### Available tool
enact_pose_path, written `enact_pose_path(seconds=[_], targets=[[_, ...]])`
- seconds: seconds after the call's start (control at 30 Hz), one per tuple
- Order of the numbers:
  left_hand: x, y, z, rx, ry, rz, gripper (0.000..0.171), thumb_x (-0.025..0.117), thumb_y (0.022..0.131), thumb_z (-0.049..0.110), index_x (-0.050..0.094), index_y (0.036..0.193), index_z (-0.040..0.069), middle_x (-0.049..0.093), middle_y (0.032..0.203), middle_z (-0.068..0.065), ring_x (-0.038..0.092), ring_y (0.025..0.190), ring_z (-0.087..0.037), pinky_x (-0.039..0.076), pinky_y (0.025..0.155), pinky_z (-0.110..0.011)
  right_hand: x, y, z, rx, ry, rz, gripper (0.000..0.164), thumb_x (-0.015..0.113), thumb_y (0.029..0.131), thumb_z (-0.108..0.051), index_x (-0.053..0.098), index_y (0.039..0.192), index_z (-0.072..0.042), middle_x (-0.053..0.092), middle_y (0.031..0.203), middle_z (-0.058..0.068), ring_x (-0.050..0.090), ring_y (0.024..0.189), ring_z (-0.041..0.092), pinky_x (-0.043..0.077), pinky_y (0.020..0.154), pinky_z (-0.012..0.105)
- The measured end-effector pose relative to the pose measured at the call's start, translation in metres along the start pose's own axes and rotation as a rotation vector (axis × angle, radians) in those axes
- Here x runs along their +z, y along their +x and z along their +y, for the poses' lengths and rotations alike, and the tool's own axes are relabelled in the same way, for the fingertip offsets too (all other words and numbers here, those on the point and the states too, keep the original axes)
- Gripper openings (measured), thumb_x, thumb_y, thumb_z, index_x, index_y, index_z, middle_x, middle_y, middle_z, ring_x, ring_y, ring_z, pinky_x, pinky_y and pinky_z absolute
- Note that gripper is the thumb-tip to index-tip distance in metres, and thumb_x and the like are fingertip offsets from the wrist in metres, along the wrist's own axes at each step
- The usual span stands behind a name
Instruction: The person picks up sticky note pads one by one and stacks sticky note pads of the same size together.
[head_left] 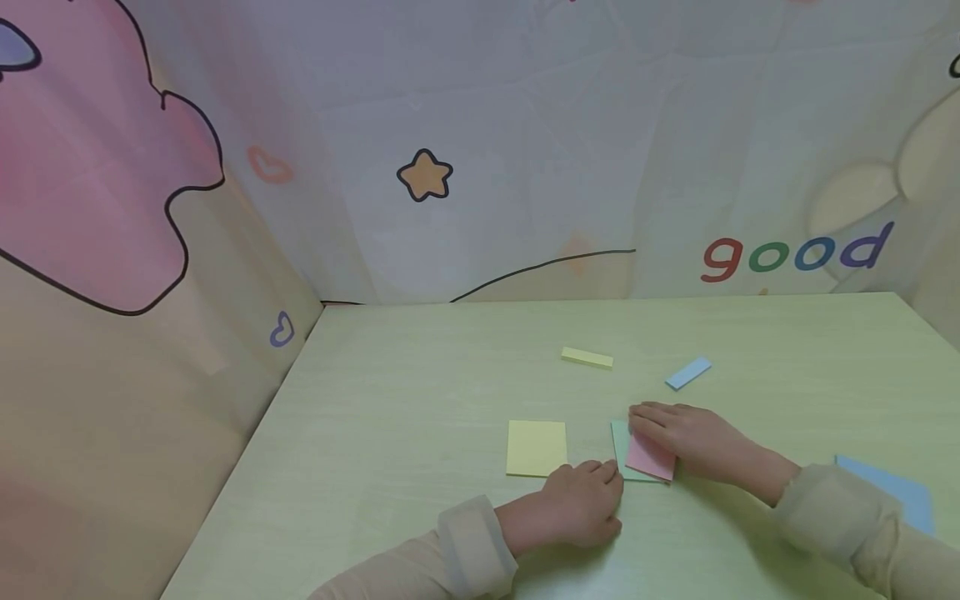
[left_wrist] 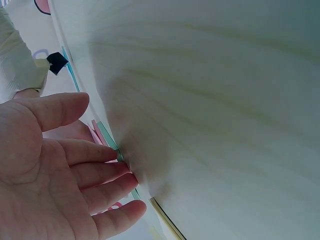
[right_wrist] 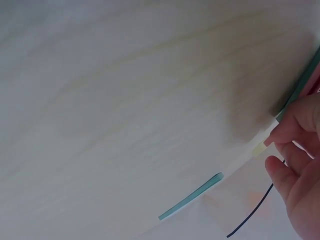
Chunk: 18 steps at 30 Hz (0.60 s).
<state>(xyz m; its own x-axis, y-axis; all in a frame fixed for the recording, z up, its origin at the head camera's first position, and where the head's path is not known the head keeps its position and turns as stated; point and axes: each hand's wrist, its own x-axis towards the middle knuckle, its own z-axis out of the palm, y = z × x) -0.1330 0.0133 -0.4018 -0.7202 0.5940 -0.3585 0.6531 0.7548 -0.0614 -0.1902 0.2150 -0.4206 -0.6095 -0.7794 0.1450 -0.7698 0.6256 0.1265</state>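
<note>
The left wrist view shows the left hand (head_left: pixel 577 504) palm-on, its fingers straight and apart, gripping nothing, with the fingertips at the edge of the green pad (head_left: pixel 621 454); the head view shows only its back. The left wrist view alone shows a dark square (left_wrist: pixel 57 63) by the right sleeve (head_left: pixel 843 512). The right wrist view shows the underside of the fingers of the right hand (head_left: pixel 693 437). They lie over the pink pad (head_left: pixel 651 457), which rests askew on the green pad; whether they pinch it, I cannot tell.

Count: 4 pads, 1 each of green, pink, yellow and blue; 2 strips, 1 yellow and 1 blue.

The yellow pad (head_left: pixel 536 448) lies left of the green pad. The yellow strip (head_left: pixel 587 358) and blue strip (head_left: pixel 687 373) lie beyond, apart. The blue pad (head_left: pixel 892 492) lies far right on the table (head_left: pixel 375 400).

Obstructions: the right hand covers part of the pink and green pads, the left hand a corner of the yellow pad, and the right sleeve part of the blue pad. A printed cloth (head_left: pixel 510 100) stands behind.
</note>
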Motion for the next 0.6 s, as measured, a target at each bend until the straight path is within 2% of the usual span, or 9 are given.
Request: enact_pose_path(seconds=[0.2, 0.6], targets=[[0.0001, 0.0003, 0.0000, 0.003, 0.001, -0.002, 0.055, 0.044, 0.088, 0.047, 0.034, 0.135, 0.022, 0.028, 0.142, 0.011, 0.027, 0.129, -0.004, 0.038, 0.094, -0.026, 0.0017, 0.0013, -0.0012, -0.033, -0.027, 0.023, 0.048, 0.067, 0.070, 0.003, 0.055, 0.116, -0.004, 0.056, 0.119, 0.011, 0.052, 0.109, 0.028, 0.049, 0.079, 0.040], [-0.0010, -0.0014, -0.0002, 0.004, 0.005, 0.004, 0.055, 0.044, 0.087, 0.047, 0.035, 0.135, 0.022, 0.029, 0.142, 0.010, 0.028, 0.129, -0.004, 0.039, 0.093, -0.025, -0.0012, 0.0044, -0.0055, -0.046, -0.078, -0.006, 0.046, 0.064, 0.073, 0.004, 0.055, 0.117, -0.005, 0.054, 0.122, 0.010, 0.052, 0.111, 0.027, 0.047, 0.083, 0.039]])
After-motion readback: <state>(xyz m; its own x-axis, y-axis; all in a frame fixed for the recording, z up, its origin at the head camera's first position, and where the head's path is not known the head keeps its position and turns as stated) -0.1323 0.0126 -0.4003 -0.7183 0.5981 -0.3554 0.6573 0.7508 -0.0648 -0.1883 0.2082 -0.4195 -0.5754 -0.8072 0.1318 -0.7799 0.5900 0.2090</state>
